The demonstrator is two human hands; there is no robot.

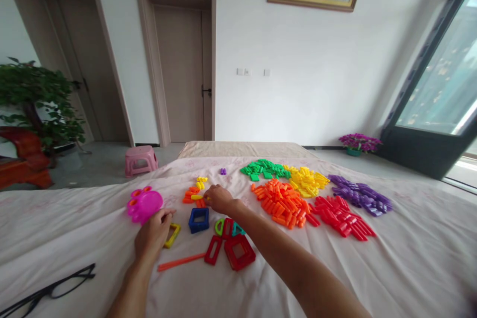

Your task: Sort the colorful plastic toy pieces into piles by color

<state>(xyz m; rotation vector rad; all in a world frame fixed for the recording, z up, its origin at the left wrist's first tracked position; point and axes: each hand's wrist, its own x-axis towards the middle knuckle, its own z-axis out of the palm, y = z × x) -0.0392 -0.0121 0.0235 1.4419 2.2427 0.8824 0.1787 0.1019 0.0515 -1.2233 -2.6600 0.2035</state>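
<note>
My right hand (220, 199) reaches over a small group of orange sticks (191, 194), its fingers pinched at the end of a yellow plastic stick (196, 197). My left hand (154, 231) is curled between a magenta paw-shaped tray (151, 204) and a yellow frame (172, 236); what its fingers hold, if anything, is too small to make out. A few short yellow pieces (201, 182) lie just beyond the orange ones. Between my hands sits a blue square frame (198, 219). Closer to me are red frames (240, 253), a lime half-ring (219, 227) and a teal piece (237, 229), partly behind my right forearm.
Piles of green (265, 169), yellow (306, 181), orange (281, 201), red (343, 216) and purple pieces (359, 194) spread to the right. Thin orange rods (182, 262) lie in front. Black glasses (55, 288) rest at left. A pink stool (140, 160) stands beyond the cloth-covered table.
</note>
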